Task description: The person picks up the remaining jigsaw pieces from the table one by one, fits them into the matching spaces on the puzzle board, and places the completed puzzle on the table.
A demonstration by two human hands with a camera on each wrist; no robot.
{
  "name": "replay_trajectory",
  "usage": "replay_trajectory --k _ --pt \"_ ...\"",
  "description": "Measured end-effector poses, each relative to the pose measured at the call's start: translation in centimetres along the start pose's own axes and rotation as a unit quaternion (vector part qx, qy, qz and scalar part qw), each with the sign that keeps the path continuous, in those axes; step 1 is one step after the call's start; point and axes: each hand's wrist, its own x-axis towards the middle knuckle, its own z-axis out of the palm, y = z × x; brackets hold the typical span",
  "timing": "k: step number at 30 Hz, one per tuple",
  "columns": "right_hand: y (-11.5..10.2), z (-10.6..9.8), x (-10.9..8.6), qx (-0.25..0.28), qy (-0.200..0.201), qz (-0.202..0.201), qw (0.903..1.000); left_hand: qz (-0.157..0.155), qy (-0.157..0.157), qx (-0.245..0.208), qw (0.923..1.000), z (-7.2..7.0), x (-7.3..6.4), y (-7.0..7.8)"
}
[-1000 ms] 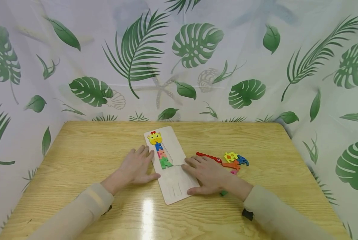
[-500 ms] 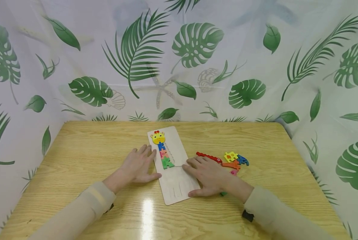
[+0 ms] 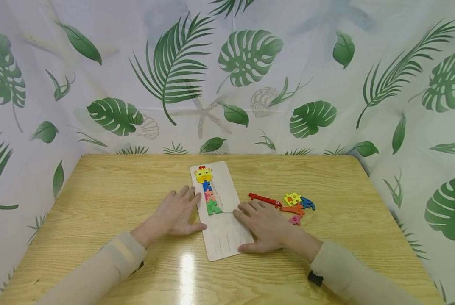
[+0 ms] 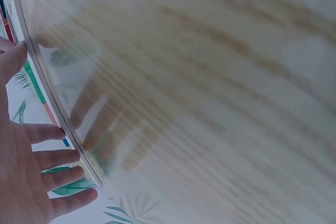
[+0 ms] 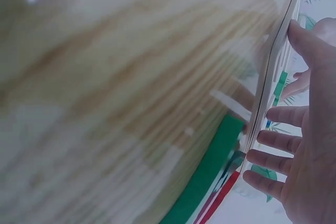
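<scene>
A pale wooden puzzle board (image 3: 227, 233) lies flat on the table, slightly slanted. Set in its upper left are a yellow giraffe head piece (image 3: 203, 175) and, below it, blue, pink and green neck pieces (image 3: 213, 207). My left hand (image 3: 175, 213) touches the board's left edge with spread, fairly straight fingers. At the opposite edge, my right hand (image 3: 265, 226) rests with its fingertips and thumb against the board, its fingers extended too. Both wrist views show the fingers and thumbs (image 5: 310, 45) along the board's thin edge, not wrapped around it.
Loose puzzle pieces lie right of the board: a long red one (image 3: 264, 199), a yellow one (image 3: 292, 199), a blue one (image 3: 308, 203), an orange one (image 3: 293, 209) and a pink one (image 3: 295, 220). A green piece (image 5: 205, 171) is mostly hidden under the right hand. Leaf-printed cloth surrounds the table.
The board has turned slightly clockwise, its far end shifting right and its near end a little left. Both hands have stayed at its edges, moving only slightly.
</scene>
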Motion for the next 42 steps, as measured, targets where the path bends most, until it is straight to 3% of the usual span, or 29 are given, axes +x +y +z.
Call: replay_trajectory --k 25,35,42 --pt "-1.7 0.1 -0.4 0.006 0.016 0.04 0.9991 0.023 0.002 0.011 0.9997 0.3 -1.2 1.5" --pt "-2.2 0.2 -0.6 -0.007 0.023 0.046 0.9986 0.044 0.013 0.001 0.9989 0.5 -1.2 1.2" --pt "-2.3 0.4 -0.6 -0.022 0.038 0.046 0.998 0.056 0.016 0.016 0.9982 0.7 -0.8 0.9"
